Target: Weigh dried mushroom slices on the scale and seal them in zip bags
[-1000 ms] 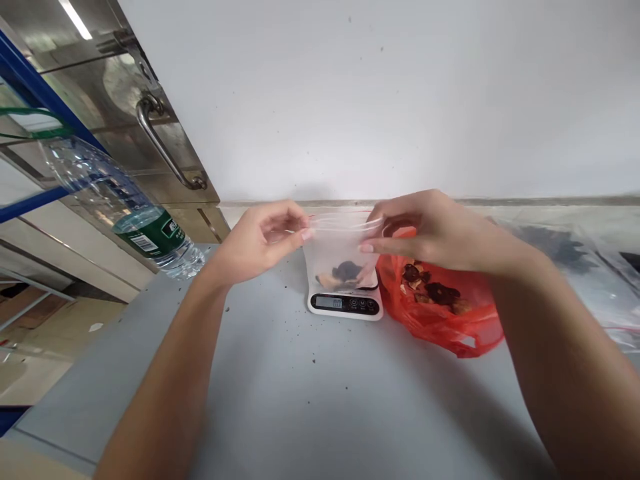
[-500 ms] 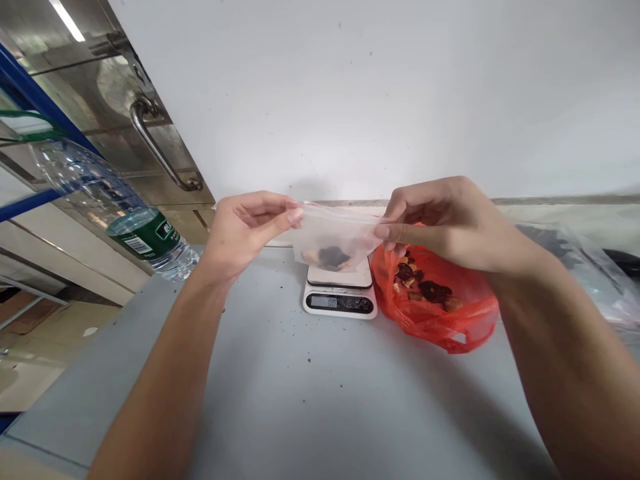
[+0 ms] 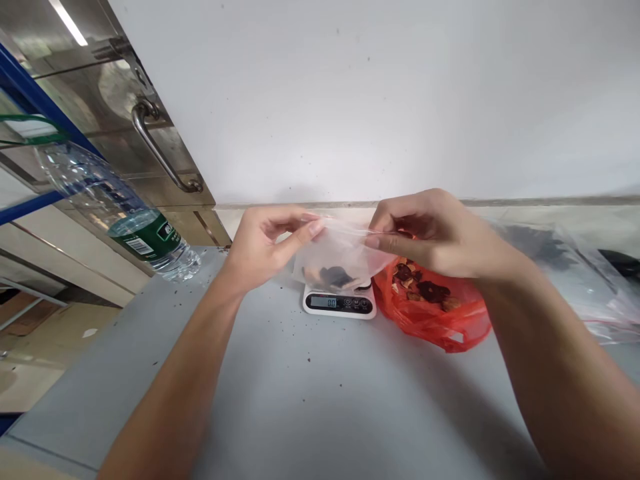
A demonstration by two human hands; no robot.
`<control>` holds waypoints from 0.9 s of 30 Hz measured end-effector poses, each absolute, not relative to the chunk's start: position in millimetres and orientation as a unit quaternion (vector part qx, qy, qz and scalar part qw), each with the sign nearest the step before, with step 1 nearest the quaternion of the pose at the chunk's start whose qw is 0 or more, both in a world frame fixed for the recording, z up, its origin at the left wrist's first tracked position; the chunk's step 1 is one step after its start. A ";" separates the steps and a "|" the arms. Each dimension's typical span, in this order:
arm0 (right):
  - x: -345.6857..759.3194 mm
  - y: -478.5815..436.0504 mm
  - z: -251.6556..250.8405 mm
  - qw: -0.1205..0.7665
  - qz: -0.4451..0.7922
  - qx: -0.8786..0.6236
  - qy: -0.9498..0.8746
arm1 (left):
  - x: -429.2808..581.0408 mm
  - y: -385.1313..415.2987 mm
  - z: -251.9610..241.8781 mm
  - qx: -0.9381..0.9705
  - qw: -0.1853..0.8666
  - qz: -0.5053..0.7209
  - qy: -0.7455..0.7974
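A small translucent bag (image 3: 330,257) with dark and tan pieces in its bottom hangs between my hands. My left hand (image 3: 275,243) pinches its upper left edge between thumb and fingers. The upper right edge is pinched by my right hand (image 3: 420,233). Just behind and below the bag is a white digital scale (image 3: 340,303), its pan mostly hidden; the display reads 0.0. A red plastic bag (image 3: 440,330) lies open to the right of the scale, with dark and tan dried pieces inside, partly under my right hand.
A large clear bottle with a green label (image 3: 145,233) stands at the left beside a blue frame (image 3: 30,200). Clear plastic bags (image 3: 570,267), one with dark contents, lie at the right. A white wall (image 3: 350,100) rises behind the grey table (image 3: 280,413), which bears dark crumbs.
Both hands have come closer together and slightly lower. The small bag has sunk a little, its top now slackened, and it covers more of the scale's pan.
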State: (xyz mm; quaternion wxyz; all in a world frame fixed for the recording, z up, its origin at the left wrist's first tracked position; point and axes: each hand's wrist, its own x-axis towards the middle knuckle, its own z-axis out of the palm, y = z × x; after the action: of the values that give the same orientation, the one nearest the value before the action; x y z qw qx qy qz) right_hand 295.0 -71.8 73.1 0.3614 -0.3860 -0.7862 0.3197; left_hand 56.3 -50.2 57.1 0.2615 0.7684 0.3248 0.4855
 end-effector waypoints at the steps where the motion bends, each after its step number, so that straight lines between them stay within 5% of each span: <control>1: 294.7 -71.8 72.6 0.362 0.327 -0.385 -0.784 | 58.0 -50.6 55.9 0.769 0.253 0.491 0.322; 27: 285.4 -76.4 77.6 0.312 0.280 -0.427 -0.801 | 66.5 -61.0 55.7 0.812 0.183 0.449 0.326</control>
State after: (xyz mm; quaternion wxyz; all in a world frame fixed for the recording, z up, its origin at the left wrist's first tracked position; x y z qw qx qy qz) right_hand 285.4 -76.4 77.6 0.3122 -0.4265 -0.8014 0.2799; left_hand 66.5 -61.0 55.7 0.1831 0.8115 0.3259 0.4491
